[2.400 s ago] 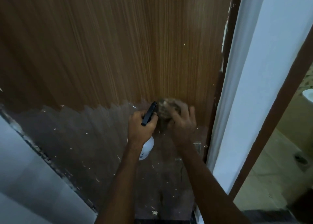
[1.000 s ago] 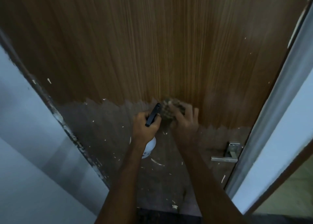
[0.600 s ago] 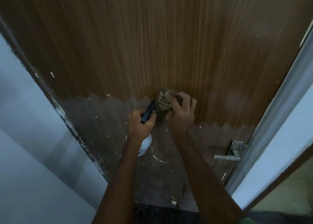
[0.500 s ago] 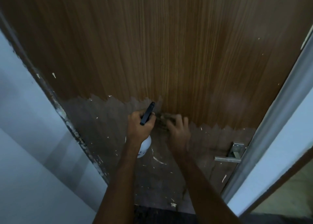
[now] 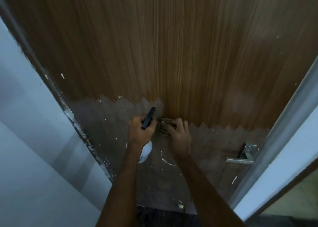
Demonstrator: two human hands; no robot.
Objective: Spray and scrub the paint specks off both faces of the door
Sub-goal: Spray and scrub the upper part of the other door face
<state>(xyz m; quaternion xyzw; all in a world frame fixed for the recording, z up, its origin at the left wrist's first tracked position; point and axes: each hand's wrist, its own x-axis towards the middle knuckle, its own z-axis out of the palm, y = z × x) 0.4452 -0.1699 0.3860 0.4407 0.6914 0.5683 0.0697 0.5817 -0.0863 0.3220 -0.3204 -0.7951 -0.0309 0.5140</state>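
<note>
A brown wood-grain door point(image 5: 172, 54) fills the view; its lower part is dull grey and dotted with white paint specks point(image 5: 167, 162). My left hand point(image 5: 141, 132) grips a white spray bottle point(image 5: 146, 152) whose black trigger head sticks up above my fist. Just to its right, my right hand point(image 5: 179, 135) presses a brownish scrub pad point(image 5: 163, 126) against the door at the jagged line where the clean wood meets the grey area. Most of the pad is hidden under my fingers.
A metal lever handle point(image 5: 240, 158) sits low on the door's right side, beside the grey door frame point(image 5: 284, 123). A white wall point(image 5: 25, 140) and a paint-chipped frame edge point(image 5: 77, 128) run along the left. Dark floor shows at the bottom.
My right hand has slid the pad down from the clean wood to the grey boundary. The left hand with the bottle has stayed in place. The view shifted left earlier, bringing the handle into sight.
</note>
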